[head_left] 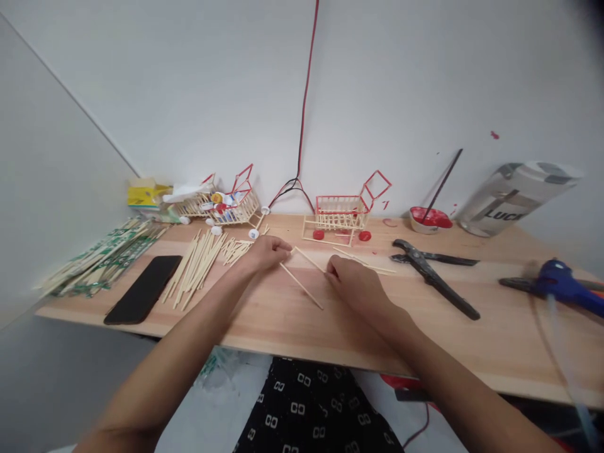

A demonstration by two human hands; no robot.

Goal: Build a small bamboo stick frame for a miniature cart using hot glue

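My left hand (265,253) rests on the wooden table (292,321) with its fingers curled round the end of a thin wooden stick (302,287) that runs toward me. My right hand (353,283) lies knuckles up a little to the right, its fingers pinched at the end of another wooden stick (309,258). The two sticks lie flat between the hands. Just beyond stands a small stick-built cart (342,217) with red wheels and a red frame.
Loose sticks (195,267) and a black phone (144,288) lie to the left, with wrapped chopsticks (101,258) further left. A second stick cart (221,204) stands at the back. Black pliers (431,274), a blue glue gun (564,284) and a red paint bowl (427,220) sit on the right.
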